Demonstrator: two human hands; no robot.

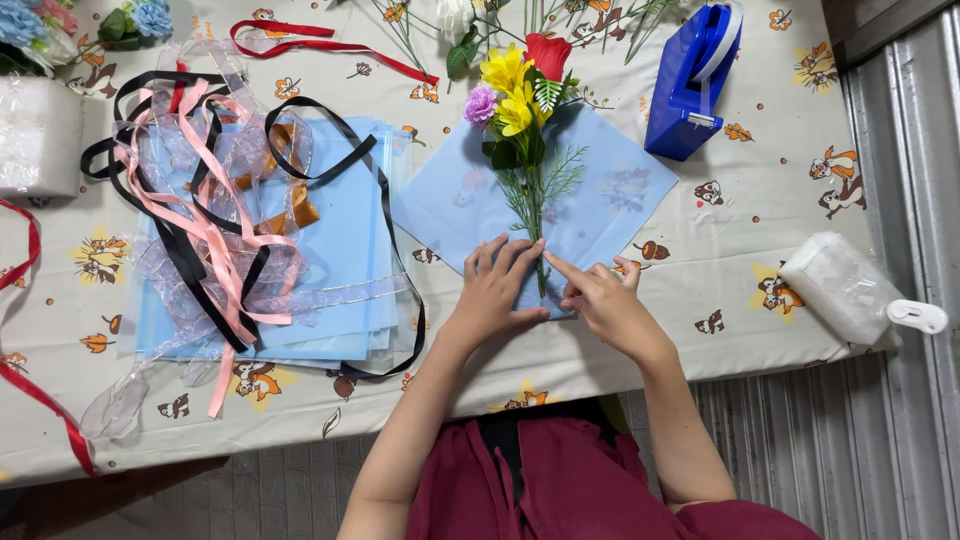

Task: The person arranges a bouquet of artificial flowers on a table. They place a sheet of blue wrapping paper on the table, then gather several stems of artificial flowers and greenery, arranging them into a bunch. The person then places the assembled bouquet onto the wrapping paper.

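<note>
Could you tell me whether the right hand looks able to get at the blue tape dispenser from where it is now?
Probably yes. The right hand rests on the blue sheet by the flower stems, holding nothing, and only bare sheet and tablecloth lie between it and the tape dispenser.

The desk (770, 180) wears a pale cloth printed with small squirrels, acorns and orange leaves, and its front edge hangs over grey corrugated metal sheeting (800, 440). More ribbed grey metal (900, 150) rises along the right side. Light is soft and even, with only faint shadows.
</note>
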